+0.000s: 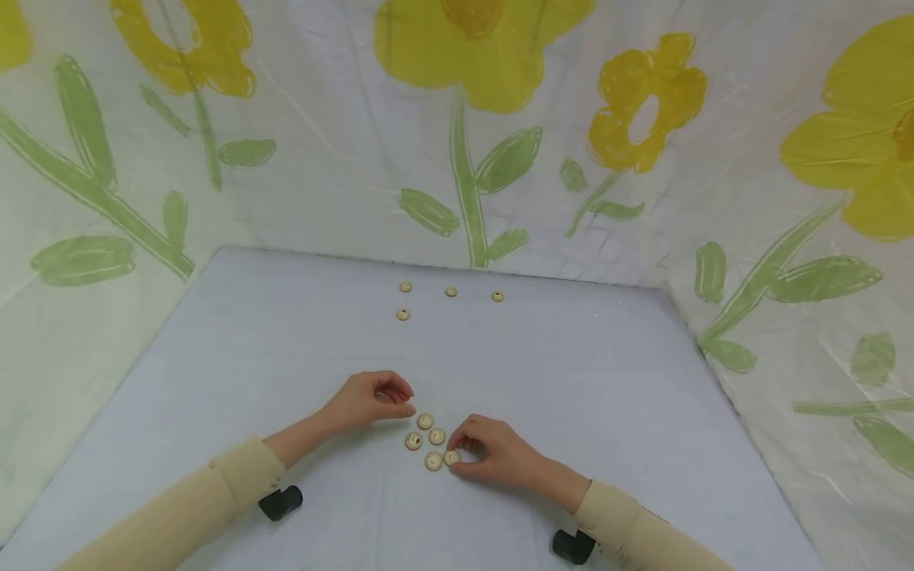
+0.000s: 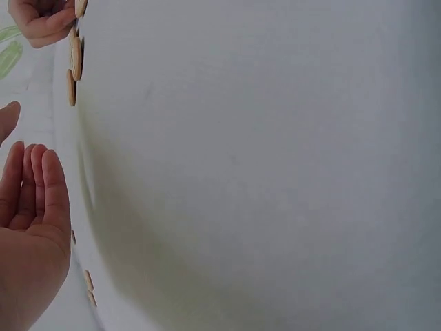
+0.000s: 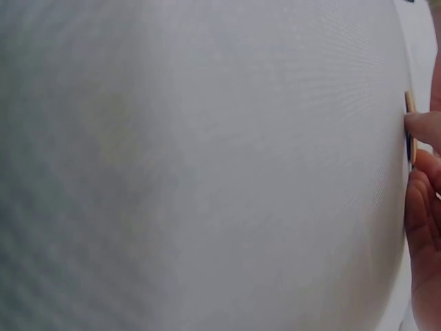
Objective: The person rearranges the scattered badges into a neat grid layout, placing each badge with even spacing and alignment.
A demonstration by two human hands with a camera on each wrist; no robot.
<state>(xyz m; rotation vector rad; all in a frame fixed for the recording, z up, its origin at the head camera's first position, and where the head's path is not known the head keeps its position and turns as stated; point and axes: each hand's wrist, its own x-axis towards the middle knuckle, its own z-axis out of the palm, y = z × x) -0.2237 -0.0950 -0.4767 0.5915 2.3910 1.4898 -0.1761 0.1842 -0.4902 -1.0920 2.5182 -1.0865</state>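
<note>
Several small round wooden discs with dark marks, five in truth a close cluster, lie on the white table; one disc (image 1: 424, 421) is at the far side of this group. My right hand (image 1: 500, 452) pinches the rightmost disc (image 1: 451, 457) between thumb and fingers, right beside another disc (image 1: 433, 461). In the right wrist view the held disc (image 3: 411, 127) shows edge-on at the fingertips. My left hand (image 1: 373, 398) hovers just left of the cluster, fingers loosely bent and holding nothing. In the left wrist view its palm (image 2: 34, 255) and relaxed fingers show.
Farther back on the table (image 1: 300, 333) lie more discs: a row of three, with one disc (image 1: 403, 315) in front of its left end. A cloth wall (image 1: 328, 190) painted with yellow flowers rises behind and at both sides. Black devices (image 1: 281, 503) sit under both wrists.
</note>
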